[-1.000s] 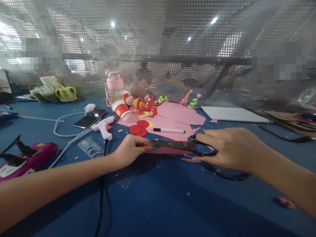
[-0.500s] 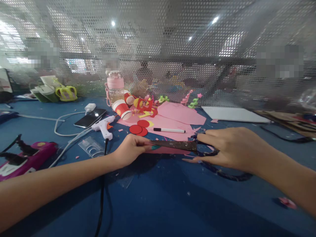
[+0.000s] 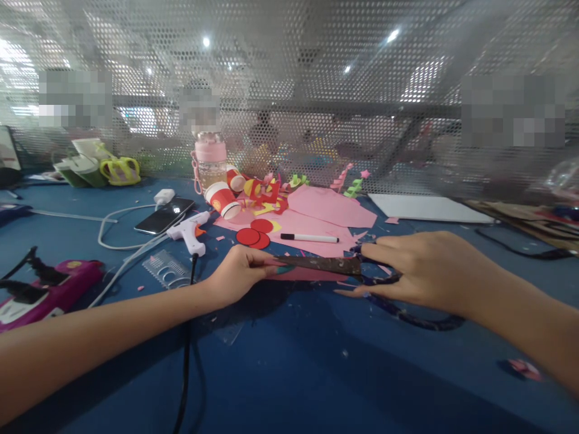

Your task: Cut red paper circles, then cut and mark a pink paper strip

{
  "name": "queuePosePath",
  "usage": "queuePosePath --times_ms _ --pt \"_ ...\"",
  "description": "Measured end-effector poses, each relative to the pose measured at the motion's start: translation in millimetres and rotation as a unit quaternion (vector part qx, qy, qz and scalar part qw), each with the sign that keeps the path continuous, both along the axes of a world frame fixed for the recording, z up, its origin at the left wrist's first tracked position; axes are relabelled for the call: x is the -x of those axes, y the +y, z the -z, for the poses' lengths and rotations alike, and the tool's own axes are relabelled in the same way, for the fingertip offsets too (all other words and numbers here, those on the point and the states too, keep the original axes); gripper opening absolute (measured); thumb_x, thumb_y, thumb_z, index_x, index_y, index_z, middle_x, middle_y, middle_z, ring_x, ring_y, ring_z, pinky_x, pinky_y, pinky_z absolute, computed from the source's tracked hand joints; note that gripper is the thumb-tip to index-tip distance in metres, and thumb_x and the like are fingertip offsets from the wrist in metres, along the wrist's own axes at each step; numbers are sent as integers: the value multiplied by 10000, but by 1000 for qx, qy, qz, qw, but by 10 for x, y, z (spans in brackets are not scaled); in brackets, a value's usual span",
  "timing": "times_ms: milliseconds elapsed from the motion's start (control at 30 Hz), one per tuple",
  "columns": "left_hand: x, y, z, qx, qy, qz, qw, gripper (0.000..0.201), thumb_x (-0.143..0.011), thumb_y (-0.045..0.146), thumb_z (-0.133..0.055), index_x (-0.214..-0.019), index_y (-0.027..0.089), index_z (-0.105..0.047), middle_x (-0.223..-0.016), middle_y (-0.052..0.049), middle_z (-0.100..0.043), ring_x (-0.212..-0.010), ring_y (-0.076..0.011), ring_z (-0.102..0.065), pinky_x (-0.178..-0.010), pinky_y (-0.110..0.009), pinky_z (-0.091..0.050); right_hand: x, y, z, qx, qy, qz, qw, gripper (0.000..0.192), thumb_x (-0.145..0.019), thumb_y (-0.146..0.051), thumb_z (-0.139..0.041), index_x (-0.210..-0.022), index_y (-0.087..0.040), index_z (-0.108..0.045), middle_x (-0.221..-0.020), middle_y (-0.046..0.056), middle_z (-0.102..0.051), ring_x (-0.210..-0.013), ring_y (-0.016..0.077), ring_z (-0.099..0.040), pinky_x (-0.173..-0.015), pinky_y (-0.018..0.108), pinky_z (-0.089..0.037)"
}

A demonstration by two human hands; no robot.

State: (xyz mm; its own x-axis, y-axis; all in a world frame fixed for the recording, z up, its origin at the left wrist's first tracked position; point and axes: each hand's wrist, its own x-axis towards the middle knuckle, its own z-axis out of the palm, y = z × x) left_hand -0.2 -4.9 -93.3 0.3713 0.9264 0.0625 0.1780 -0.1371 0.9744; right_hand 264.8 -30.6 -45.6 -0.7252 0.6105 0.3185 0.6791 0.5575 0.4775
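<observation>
My right hand (image 3: 420, 270) grips the dark handles of a pair of scissors (image 3: 323, 264), whose stained blades point left, level with the blue table (image 3: 289, 367). Held by its left end in my left hand (image 3: 237, 274) is a pink paper piece (image 3: 307, 275), pinched between thumb and fingers right at the blade tips. The paper lies just under the blades. A small teal bit shows at my left fingertips.
Behind lie pink sheets (image 3: 330, 208), red paper circles (image 3: 253, 235), a marker (image 3: 310, 238), paper cups (image 3: 222, 200), a pink bottle (image 3: 210, 160). Left: a glue gun (image 3: 190, 232) with cable, a phone (image 3: 163, 217), a stencil ruler (image 3: 166, 271), a magenta tool (image 3: 49, 289). A perforated screen (image 3: 289, 90) closes the back.
Almost nothing moved; both hands stay on the paper and scissors, with only a slight shift of the view.
</observation>
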Motion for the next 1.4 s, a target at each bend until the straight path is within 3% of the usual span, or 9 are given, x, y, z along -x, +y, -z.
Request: queuePosePath --times_ms 200,533,733,933,1200,1300,1400 --pt "4 1 -5 -7 4 6 1000 177 -702 59 -654 -756 182 -769 -781 -11 -765 -703 -150 -679 -716 -250 -529 -8 4 7 -7 -8 -4 1000 437 -859 -563 -476 -800 -175 -670 -551 33 -639 -494 191 -620 -453 274 -300" --pt "-3 2 -12 -15 16 -4 1000 194 -693 44 -641 -732 186 -767 -749 2 -763 -675 -135 -673 -684 -228 -516 8 14 -8 -31 11 -41 999 723 -915 -629 -117 -750 -186 -663 -494 30 -601 -431 168 -583 -428 261 -281" --pt "-12 -8 -31 -17 17 -11 1000 206 -679 34 -631 -700 188 -766 -683 16 -752 -611 -124 -656 -626 -214 -502 0 22 11 -36 15 -42 998 748 -916 -622 -82 -721 -179 -652 -483 32 -585 -416 175 -574 -427 271 -274" --pt "-8 0 -27 -20 23 -11 999 204 -684 41 -639 -712 193 -771 -701 9 -756 -629 -134 -665 -635 -215 -510 -29 41 20 13 4 -12 1000 615 -897 -641 -252 -746 -201 -653 -527 33 -612 -462 181 -584 -456 265 -262" --pt "-11 0 -13 -5 11 -3 1000 260 -693 24 -639 -814 211 -772 -814 -2 -767 -726 -144 -690 -715 -219 -520 -11 33 34 -31 9 -46 998 728 -927 -601 -80 -710 -187 -639 -470 33 -591 -403 189 -576 -443 277 -256" --pt "-12 -9 -28 2 21 1 1000 256 -712 47 -637 -861 212 -766 -836 4 -767 -700 -128 -678 -694 -205 -509 -8 21 38 -29 8 -13 999 670 -926 -606 -166 -718 -187 -645 -510 54 -629 -441 200 -598 -445 274 -254" --pt "-5 -13 -35 1 28 -2 1000 223 -728 81 -639 -864 204 -767 -797 5 -765 -653 -115 -651 -657 -198 -493 49 19 22 -17 34 105 994 552 -869 -638 -340 -768 -196 -655 -593 82 -685 -507 226 -626 -439 269 -234"
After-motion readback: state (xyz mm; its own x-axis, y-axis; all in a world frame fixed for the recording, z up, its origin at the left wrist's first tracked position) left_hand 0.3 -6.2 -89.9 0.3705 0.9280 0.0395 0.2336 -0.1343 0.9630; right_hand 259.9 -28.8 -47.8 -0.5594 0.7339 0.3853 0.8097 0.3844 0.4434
